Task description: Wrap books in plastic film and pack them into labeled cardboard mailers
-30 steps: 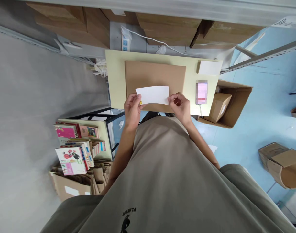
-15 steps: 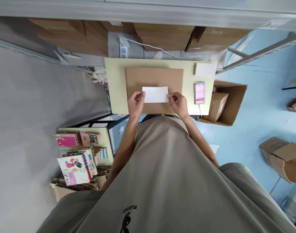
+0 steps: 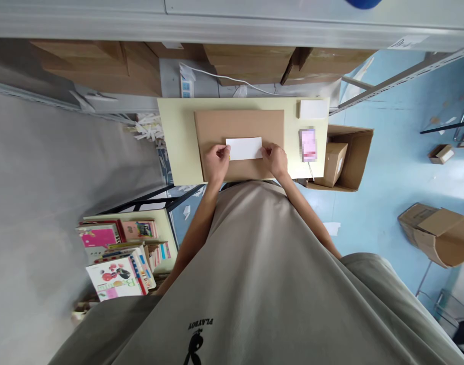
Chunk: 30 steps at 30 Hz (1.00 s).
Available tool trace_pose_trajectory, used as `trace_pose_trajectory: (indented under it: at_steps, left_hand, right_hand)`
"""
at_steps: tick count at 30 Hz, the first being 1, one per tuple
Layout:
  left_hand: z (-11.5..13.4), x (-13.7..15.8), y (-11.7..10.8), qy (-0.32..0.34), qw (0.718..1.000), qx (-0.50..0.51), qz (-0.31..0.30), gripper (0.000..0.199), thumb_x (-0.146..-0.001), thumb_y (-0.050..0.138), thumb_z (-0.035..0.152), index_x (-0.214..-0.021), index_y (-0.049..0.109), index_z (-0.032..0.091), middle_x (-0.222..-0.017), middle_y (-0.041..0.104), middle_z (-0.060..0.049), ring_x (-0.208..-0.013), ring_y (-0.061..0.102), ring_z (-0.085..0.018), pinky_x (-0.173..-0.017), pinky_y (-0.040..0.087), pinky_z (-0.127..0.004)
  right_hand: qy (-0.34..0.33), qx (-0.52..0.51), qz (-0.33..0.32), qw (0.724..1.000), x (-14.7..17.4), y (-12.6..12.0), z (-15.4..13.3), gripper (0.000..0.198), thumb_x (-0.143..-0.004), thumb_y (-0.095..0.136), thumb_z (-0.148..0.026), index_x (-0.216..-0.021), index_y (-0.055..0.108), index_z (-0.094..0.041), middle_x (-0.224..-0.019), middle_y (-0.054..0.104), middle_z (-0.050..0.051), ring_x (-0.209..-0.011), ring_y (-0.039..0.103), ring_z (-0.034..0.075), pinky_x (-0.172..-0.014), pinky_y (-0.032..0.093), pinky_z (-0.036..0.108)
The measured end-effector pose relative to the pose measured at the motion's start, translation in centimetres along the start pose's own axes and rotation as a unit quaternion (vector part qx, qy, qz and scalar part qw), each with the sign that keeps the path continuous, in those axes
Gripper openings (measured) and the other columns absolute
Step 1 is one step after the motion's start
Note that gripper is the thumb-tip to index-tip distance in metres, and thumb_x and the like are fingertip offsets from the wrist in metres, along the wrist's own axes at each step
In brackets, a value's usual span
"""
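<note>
A blank white rectangular slip of paper (image 3: 245,149) is held level over a brown cardboard sheet or flat box (image 3: 239,121). My left hand (image 3: 217,161) pinches its left end between thumb and fingers. At the right end, my right hand (image 3: 275,159) grips it the same way. The slip looks close to the cardboard; whether it touches cannot be made out. Under the cardboard is a pale yellow tabletop (image 3: 178,142). A phone (image 3: 308,144) with a cable lies right of the cardboard, and a white stack of slips (image 3: 311,109) sits behind it.
An open carton (image 3: 361,159) with a smaller box inside stands right of the table. Books (image 3: 117,276) are piled at the lower left. A metal shelf beam (image 3: 216,31) crosses above brown boxes (image 3: 250,63). A white power strip (image 3: 186,87) lies behind the table.
The camera view has shifted a little. Both hands still hold the slip's ends, and it appears slightly lower, nearer the cardboard.
</note>
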<state>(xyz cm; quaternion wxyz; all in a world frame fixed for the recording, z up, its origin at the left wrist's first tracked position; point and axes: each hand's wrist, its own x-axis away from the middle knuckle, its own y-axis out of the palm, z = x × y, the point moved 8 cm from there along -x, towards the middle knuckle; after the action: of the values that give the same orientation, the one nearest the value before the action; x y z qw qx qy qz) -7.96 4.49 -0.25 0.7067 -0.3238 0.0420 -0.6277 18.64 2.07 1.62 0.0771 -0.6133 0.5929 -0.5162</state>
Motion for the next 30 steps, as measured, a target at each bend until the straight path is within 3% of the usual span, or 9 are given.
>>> trace_pose_trajectory:
  at_steps: [12,17,20,24,30]
  left_hand:
    - [0.3,-0.5,-0.1,-0.002,0.999,-0.033,-0.009,0.020,-0.107,0.075,0.041,-0.097,0.079,0.024,-0.103,0.089,-0.009,-0.095,0.080,-0.026,-0.095,0.059,-0.037]
    - [0.2,-0.4,0.0,-0.002,1.000,-0.027,-0.004,0.019,-0.106,0.076,0.040,-0.095,0.078,0.025,-0.099,0.088,-0.008,-0.092,0.079,-0.026,-0.094,0.059,-0.037]
    - [0.2,-0.4,0.0,0.001,1.000,-0.030,0.001,0.021,-0.107,0.074,0.041,-0.094,0.078,0.025,-0.099,0.088,-0.009,-0.092,0.079,-0.027,-0.096,0.060,-0.039]
    - [0.2,-0.4,0.1,0.000,1.000,-0.024,0.006,0.019,-0.106,0.075,0.040,-0.094,0.078,0.025,-0.101,0.089,-0.009,-0.094,0.079,-0.028,-0.098,0.060,-0.040]
    - [0.4,-0.2,0.1,0.001,0.999,-0.038,0.011,0.018,-0.108,0.078,0.037,-0.094,0.078,0.025,-0.104,0.089,-0.010,-0.097,0.080,-0.028,-0.098,0.059,-0.039]
  right_hand:
    - [-0.005,0.064,0.024,0.998,0.2,0.2,-1.0,0.024,-0.118,0.061,-0.031,-0.120,0.082,-0.019,-0.137,0.087,0.021,-0.125,0.081,0.037,-0.114,0.063,0.051]
    - [-0.022,0.100,-0.018,0.995,0.5,0.3,-1.5,0.024,-0.117,0.064,-0.030,-0.117,0.086,-0.020,-0.134,0.088,0.021,-0.128,0.082,0.040,-0.113,0.064,0.052]
    - [-0.046,0.124,-0.043,0.990,-0.8,0.3,-2.9,0.024,-0.116,0.065,-0.025,-0.117,0.088,-0.018,-0.134,0.087,0.024,-0.130,0.082,0.043,-0.116,0.063,0.054]
    - [-0.077,0.128,-0.010,0.989,-2.9,-0.3,-5.0,0.033,-0.118,0.056,-0.022,-0.131,0.085,-0.012,-0.142,0.084,0.028,-0.133,0.081,0.046,-0.118,0.062,0.060]
    - [-0.109,0.158,-0.081,0.978,-0.8,2.7,-6.5,0.031,-0.118,0.058,-0.022,-0.132,0.086,-0.015,-0.144,0.085,0.025,-0.131,0.082,0.042,-0.115,0.064,0.055]
